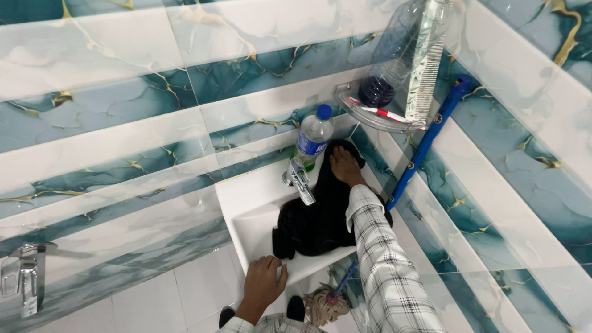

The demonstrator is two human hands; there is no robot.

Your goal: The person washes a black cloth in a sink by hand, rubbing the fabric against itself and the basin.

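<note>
At nine o'clock low on the wall, a chrome tap (24, 277) juts from the blue and white marbled tiles (105, 111), well apart from the work. Toward the centre, a white sink (246, 209) stands against the corner, and the person leans over it. The left hand (264, 280), at six o'clock, rests on the sink's front rim with the fingers curled over the edge, apparently to steady the body; it holds nothing. A black cloth (314, 222) lies draped over the basin and up its back ledge, just beside the sink tap (299, 180), which stands at the cloth's ten o'clock. A plastic bottle (313, 140) with a blue cap stands upright on the ledge behind that tap. The right hand (345, 166), its checked sleeve (382, 259) stretched forward, lies palm down on the top end of the cloth with fingers together, pressing it against the ledge rather than pinching it. At one o'clock a corner shelf (376, 117) carries a large clear bottle (394, 55), a comb (425, 74) and a toothbrush (379, 112). A blue-handled mop (425, 142) leans in the corner, its head (322, 303) resting on the floor below the sink.
</note>
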